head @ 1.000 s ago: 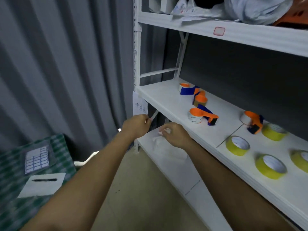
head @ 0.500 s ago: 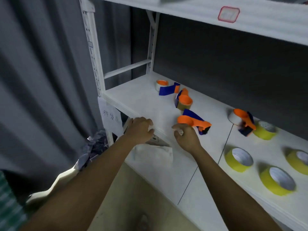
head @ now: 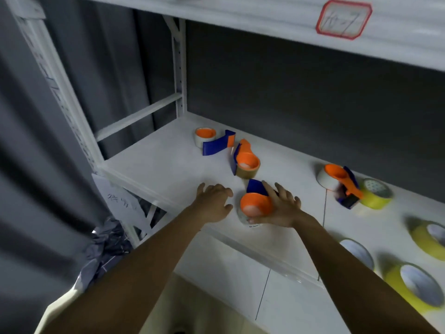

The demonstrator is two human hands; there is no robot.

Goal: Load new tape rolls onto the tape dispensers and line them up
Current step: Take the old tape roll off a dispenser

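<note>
White metal shelving stands against a dark wall, with a grey curtain at the left. On the middle shelf (head: 154,165) lie four orange-and-blue tape dispensers: one far left (head: 212,141), a second (head: 245,162) just right of it, a third (head: 256,202) near the front edge, and a fourth (head: 342,184) further right, touching a yellow roll (head: 375,194). Three more yellow rolls (head: 419,285) lie at the near right. The right hand (head: 281,208) rests against the right side of the third dispenser, fingers (head: 269,191) straight and spread over its blue part, thumb under its orange hub. The left hand (head: 214,203) lies flat on the shelf just left of that dispenser, fingers spread and holding nothing. A paper label (head: 118,201) hangs from the shelf's front edge at the left, and a red-bordered label (head: 343,19) sits on the upper shelf.
</note>
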